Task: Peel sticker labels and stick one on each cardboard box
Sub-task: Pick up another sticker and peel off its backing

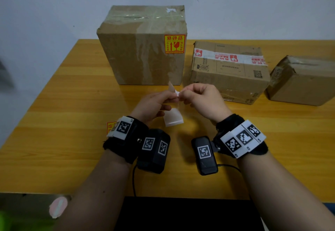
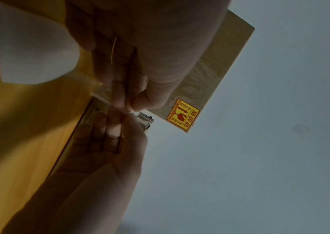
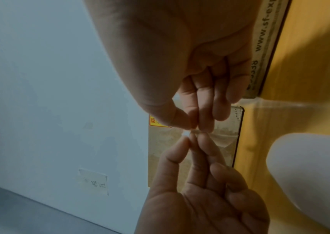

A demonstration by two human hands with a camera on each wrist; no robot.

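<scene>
Both hands meet above the table in front of the big box. My left hand (image 1: 174,97) and right hand (image 1: 182,94) each pinch a small white-backed sticker label (image 1: 171,86), fingertips almost touching. In the wrist views the left fingertips (image 2: 127,105) and right fingertips (image 3: 193,123) nip its edge (image 3: 186,132). The tall cardboard box (image 1: 143,56) bears a yellow-red fragile sticker (image 1: 174,43). A medium box (image 1: 230,74) and a smaller box (image 1: 304,83) stand to its right; no such sticker shows on their visible faces.
A loose white backing sheet (image 1: 173,119) lies on the yellow wooden table (image 1: 63,103) under the hands. A yellow sticker sheet (image 1: 109,126) peeks out beside my left wrist. A pale wall stands behind the boxes.
</scene>
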